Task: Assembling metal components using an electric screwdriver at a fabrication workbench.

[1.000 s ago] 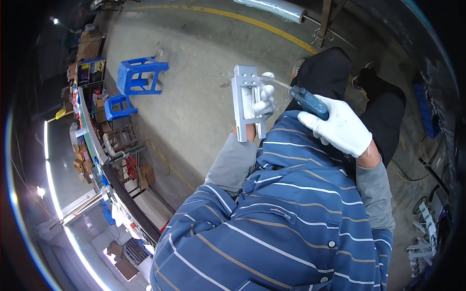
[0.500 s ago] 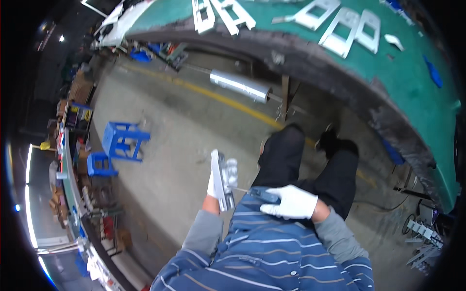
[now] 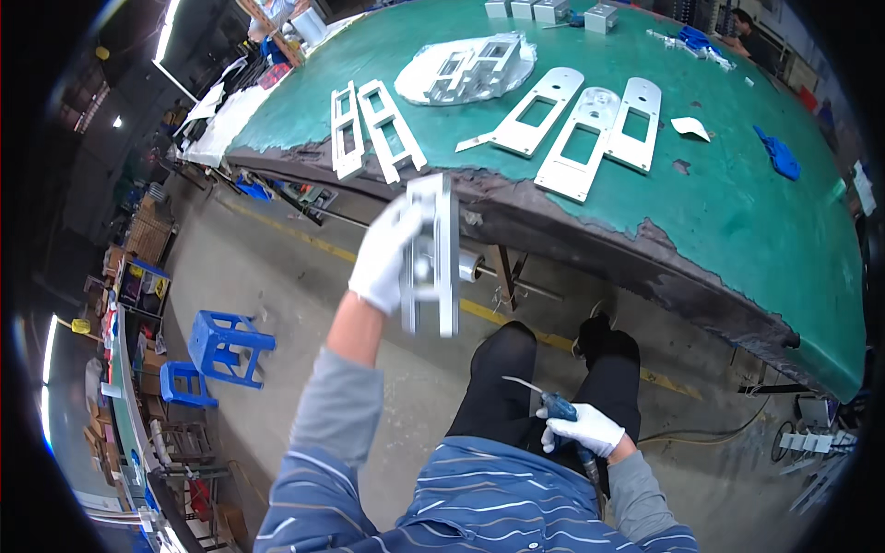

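Observation:
My left hand [image 3: 378, 258], in a white glove, is raised near the table's front edge. It is closed on the side of a silver metal frame [image 3: 448, 253] with openings, held upright. Low in front of my lap, my gloved right hand [image 3: 592, 429] wraps round a blue air blow gun [image 3: 559, 405]. The gun's thin bent nozzle points up and left, and its dark lower end shows beneath the hand. Beyond the left hand, two narrow silver frames [image 3: 393, 138] lie at the table edge. To their right are several round-ended silver plates [image 3: 563, 181] with rectangular cutouts.
The green table [image 3: 701, 212] has a worn, peeling front edge. On it lie plastic-wrapped parts [image 3: 512, 81], grey boxes [image 3: 601, 18] and a blue cloth [image 3: 779, 155]. Blue stools [image 3: 230, 343] stand on the floor at left. A hose [image 3: 714, 438] crosses the floor at right. Another person [image 3: 761, 46] is at the far right.
My left hand has lifted the metal frame forward from near my waist to the table edge. The right hand with the blow gun has moved away from it, lower and rightward. More tabletop shows.

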{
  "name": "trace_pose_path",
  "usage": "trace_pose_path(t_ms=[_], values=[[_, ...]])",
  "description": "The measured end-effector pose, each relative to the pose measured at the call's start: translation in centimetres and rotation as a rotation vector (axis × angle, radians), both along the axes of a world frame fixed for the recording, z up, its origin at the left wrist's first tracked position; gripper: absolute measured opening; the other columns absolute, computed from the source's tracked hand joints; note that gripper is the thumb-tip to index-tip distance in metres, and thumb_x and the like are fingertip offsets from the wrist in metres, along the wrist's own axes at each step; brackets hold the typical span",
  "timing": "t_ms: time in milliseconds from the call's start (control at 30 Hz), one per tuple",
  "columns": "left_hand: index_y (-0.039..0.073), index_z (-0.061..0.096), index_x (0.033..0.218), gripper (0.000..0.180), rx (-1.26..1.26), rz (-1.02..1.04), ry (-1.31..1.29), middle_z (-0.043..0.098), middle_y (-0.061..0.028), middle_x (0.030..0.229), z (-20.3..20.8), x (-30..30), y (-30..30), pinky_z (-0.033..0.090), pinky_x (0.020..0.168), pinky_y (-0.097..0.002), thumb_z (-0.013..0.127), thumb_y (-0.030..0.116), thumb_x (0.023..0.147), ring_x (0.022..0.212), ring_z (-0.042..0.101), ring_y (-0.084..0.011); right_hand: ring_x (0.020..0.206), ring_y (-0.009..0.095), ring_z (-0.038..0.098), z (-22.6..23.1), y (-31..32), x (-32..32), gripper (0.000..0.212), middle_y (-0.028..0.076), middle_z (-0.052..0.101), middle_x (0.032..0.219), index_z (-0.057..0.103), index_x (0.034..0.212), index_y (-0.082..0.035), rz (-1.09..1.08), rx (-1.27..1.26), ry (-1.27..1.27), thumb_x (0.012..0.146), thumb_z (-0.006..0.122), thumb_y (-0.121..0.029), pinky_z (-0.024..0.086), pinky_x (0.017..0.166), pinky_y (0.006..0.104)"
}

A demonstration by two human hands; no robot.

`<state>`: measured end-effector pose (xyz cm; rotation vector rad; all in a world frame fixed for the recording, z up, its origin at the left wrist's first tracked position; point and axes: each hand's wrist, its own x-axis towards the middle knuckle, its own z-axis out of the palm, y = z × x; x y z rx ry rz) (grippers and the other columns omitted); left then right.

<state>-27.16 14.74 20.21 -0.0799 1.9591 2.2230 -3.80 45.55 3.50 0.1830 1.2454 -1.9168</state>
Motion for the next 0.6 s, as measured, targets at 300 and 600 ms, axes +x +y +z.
trace_pose_path(t_ms=[300, 600], values=[[0.0, 0.058, 0.127, 0.031, -0.28, 0.228, 0.283, 0.072, -0.0156, 0.102, 7.9, -26.8, 4.0, 0.054, 0.048, -0.0261, 0.066, 0.012, 0.099, 0.072, 0.073, -0.0227, 0.081, 0.028, 0.073, -2.1, 2.4, -0.9, 0.041, 0.018, 0.073, 0.09, 0.058, 0.133, 0.008, -0.107, -0.065, -0.161, 0.1, 0.065, -0.016, 0.057, 0.08, 0.0346], [0.001, 0.065, 0.122, 0.027, -0.643, 0.112, 0.199, 0.073, -0.0081, 0.094, 8.1, -39.9, 3.8, 0.053, 0.05, -0.0218, 0.067, 0.013, 0.099, 0.066, 0.066, -0.0122, 0.084, 0.023, 0.072, -2.2, 2.2, -4.8, 0.048, 0.015, 0.074, 0.094, 0.055, 0.139, 0.009, 0.059, 0.001, -0.263, 0.102, 0.065, -0.02, 0.056, 0.083, 0.0297]])
